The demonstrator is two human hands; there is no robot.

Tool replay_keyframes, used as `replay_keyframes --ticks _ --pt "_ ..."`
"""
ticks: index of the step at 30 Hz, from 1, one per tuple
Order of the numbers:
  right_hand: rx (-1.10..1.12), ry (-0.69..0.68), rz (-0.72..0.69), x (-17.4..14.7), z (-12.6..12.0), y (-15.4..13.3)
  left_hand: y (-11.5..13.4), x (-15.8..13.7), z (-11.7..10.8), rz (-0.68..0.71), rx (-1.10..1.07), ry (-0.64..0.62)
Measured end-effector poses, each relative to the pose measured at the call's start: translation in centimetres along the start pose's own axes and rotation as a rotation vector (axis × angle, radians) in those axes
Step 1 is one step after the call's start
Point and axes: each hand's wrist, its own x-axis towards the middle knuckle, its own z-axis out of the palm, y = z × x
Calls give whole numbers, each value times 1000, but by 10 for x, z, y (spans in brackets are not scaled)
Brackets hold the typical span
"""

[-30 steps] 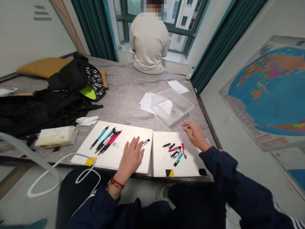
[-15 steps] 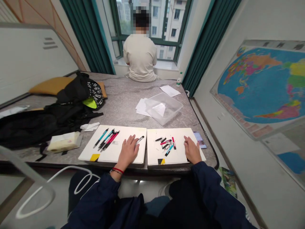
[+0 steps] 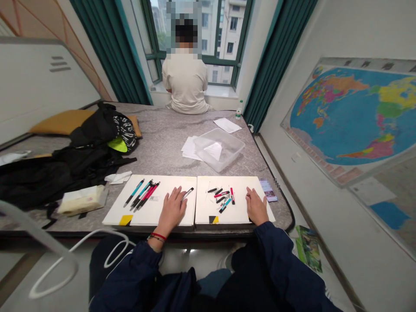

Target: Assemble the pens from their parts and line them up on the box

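My left hand (image 3: 173, 207) lies flat on the left white box (image 3: 112, 213), its fingers stretched and spread. Right beside its fingertips is a black-and-clear pen part (image 3: 188, 192); whether the fingers touch it I cannot tell. Farther left on this box lie a teal pen (image 3: 134, 193) and a group of black, teal and red pens (image 3: 147, 196), side by side and slanted. My right hand (image 3: 257, 207) rests at the right side of the other white box (image 3: 238, 215), fingers loosely extended, holding nothing visible. Between the hands, small black, red and teal pen pieces (image 3: 222, 198) are scattered on that box.
A clear plastic bin (image 3: 224, 162) and white papers (image 3: 188, 148) sit behind the boxes. A phone (image 3: 269, 190) lies at the right. Tissues (image 3: 82, 200) and black bags (image 3: 74, 158) are on the left. A person (image 3: 185, 80) sits by the window; a bottle (image 3: 238, 109) stands nearby.
The camera view has turned slightly, so everything sits a little further left in the picture. Both hands and the pens keep their places on the boxes.
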Motion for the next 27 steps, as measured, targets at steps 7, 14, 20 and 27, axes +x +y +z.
replay_keyframes --ticks 7,14,20,27 --pt "4 -40 11 -3 1 2 -1 0 0 -24 -37 18" --pt "-17 -48 37 -9 0 -1 -1 0 1 -26 -65 49" --pt "-29 -39 27 -8 -1 1 -8 -1 6 -17 -94 54" --pt "25 -22 31 -9 3 3 -9 7 -5 -73 -95 16"
